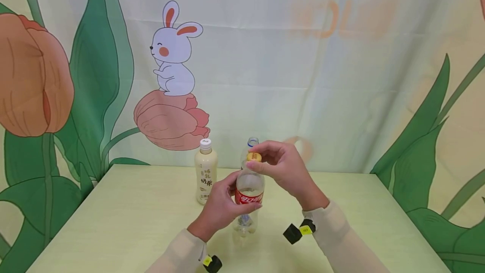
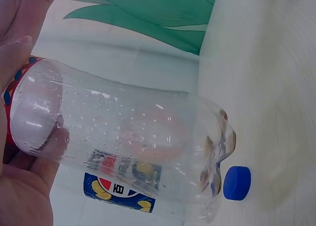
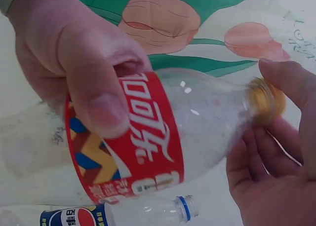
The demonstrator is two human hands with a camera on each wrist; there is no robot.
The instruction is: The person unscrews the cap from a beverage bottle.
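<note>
My left hand (image 1: 221,203) grips a clear plastic cola bottle (image 3: 207,122) round its red label, and the bottle's base is raised off the table. At the bottle's mouth sits a yellow cap (image 1: 254,156), which my right hand (image 1: 282,165) pinches between thumb and fingers. Whether the cap is threaded on tightly cannot be told. Behind the cola bottle stands an uncapped clear bottle (image 1: 252,141) with a blue neck ring, mostly hidden in the head view. Its blue label (image 2: 118,192) shows in the left wrist view.
A full milk-tea bottle (image 1: 206,167) with a white cap stands left of the hands. On the pale table (image 1: 125,218), a blue cap (image 2: 237,183) lies near the bottles. A printed curtain (image 1: 246,75) hangs behind the table's far edge.
</note>
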